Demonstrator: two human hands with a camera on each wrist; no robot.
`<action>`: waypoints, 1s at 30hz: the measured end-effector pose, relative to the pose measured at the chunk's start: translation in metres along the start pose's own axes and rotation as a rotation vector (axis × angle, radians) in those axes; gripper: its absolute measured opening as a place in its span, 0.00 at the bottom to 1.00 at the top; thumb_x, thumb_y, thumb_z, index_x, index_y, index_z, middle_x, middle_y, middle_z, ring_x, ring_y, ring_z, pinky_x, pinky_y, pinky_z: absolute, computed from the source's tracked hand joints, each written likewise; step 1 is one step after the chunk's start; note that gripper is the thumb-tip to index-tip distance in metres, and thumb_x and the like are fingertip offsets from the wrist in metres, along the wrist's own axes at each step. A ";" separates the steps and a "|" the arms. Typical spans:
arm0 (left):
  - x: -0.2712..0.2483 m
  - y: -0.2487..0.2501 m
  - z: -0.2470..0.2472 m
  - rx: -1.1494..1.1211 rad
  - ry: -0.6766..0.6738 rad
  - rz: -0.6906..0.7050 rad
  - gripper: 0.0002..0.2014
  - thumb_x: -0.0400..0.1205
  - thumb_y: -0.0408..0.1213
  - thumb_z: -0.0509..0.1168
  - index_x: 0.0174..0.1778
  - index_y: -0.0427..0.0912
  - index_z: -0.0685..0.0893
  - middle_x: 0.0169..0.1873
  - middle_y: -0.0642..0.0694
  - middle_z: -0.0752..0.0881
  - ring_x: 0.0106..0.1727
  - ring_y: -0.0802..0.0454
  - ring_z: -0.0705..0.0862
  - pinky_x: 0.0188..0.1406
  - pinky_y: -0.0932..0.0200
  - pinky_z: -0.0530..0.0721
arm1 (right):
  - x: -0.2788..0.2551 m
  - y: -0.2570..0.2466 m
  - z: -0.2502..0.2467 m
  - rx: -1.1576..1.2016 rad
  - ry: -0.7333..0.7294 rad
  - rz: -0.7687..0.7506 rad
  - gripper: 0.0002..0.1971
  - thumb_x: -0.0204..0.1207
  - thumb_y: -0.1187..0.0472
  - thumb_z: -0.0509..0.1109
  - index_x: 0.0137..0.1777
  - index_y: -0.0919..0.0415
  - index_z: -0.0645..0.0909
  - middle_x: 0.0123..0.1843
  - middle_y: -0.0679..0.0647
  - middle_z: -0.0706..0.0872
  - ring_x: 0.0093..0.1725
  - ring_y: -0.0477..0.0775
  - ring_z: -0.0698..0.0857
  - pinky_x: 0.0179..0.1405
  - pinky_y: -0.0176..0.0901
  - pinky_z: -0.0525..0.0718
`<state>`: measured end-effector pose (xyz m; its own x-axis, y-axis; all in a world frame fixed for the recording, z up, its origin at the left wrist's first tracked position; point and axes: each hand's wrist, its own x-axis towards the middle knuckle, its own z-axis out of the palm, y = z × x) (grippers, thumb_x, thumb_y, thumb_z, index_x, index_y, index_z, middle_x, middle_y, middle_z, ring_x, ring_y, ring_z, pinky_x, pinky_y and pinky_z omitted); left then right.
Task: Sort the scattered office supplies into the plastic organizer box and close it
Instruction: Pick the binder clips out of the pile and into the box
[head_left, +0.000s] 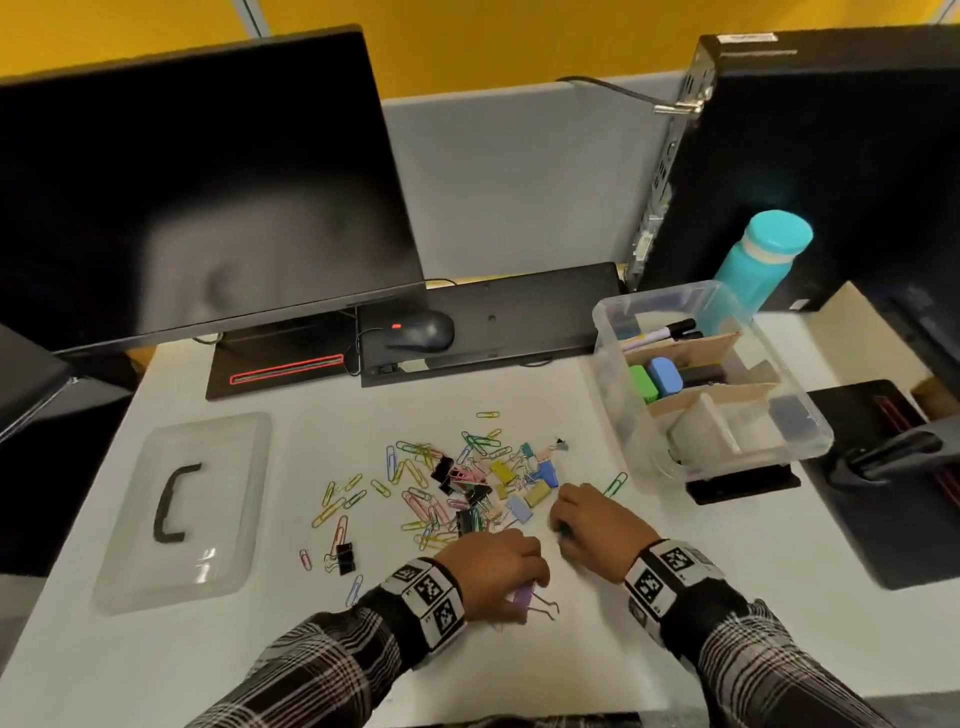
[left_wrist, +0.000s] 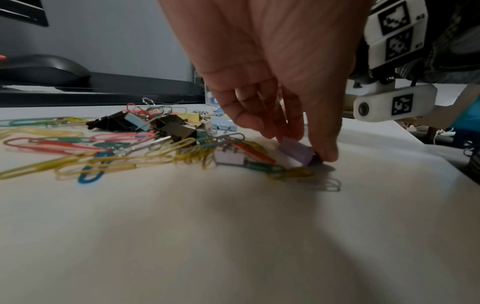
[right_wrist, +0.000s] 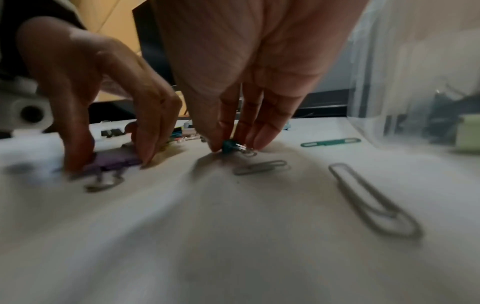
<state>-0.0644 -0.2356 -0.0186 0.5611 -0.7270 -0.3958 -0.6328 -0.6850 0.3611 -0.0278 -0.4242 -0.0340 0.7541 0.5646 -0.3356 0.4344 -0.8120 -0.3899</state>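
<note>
Left hand (left_wrist: 272, 86) pinches purple binder clip (left_wrist: 296, 153); right hand (right_wrist: 249, 82) pinches seemingly teal clip (right_wrist: 230, 145).

lid (head_left: 208, 447) left | clips (head_left: 457, 483) centre | organizer box (head_left: 613, 364) right | mouse (head_left: 421, 332) behind

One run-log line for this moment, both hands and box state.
left hand: pinches purple binder clip | right hand: pinches teal binder clip | organizer box: open | lid: on desk, left
</note>
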 end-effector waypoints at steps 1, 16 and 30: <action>0.001 0.000 0.000 0.009 0.009 0.006 0.20 0.77 0.45 0.70 0.64 0.45 0.79 0.58 0.45 0.80 0.58 0.44 0.77 0.49 0.50 0.79 | 0.000 0.001 -0.001 0.113 0.036 0.039 0.09 0.76 0.58 0.65 0.55 0.57 0.79 0.57 0.53 0.76 0.55 0.52 0.76 0.51 0.41 0.77; -0.010 -0.032 -0.023 -0.330 0.303 -0.159 0.04 0.80 0.34 0.57 0.47 0.46 0.76 0.44 0.49 0.76 0.43 0.52 0.74 0.44 0.57 0.75 | 0.029 -0.029 -0.004 0.213 0.188 0.367 0.11 0.79 0.49 0.59 0.54 0.53 0.67 0.49 0.53 0.84 0.41 0.56 0.79 0.38 0.43 0.72; 0.027 -0.037 -0.014 -0.003 0.221 -0.425 0.26 0.76 0.57 0.65 0.61 0.41 0.73 0.59 0.43 0.76 0.59 0.44 0.75 0.56 0.51 0.77 | 0.029 -0.025 -0.001 0.191 0.105 0.351 0.08 0.76 0.53 0.65 0.48 0.52 0.69 0.54 0.55 0.78 0.49 0.55 0.78 0.47 0.47 0.76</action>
<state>-0.0181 -0.2307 -0.0313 0.8701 -0.3747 -0.3202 -0.3212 -0.9238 0.2083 -0.0164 -0.3875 -0.0330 0.8905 0.2321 -0.3914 0.0500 -0.9048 -0.4228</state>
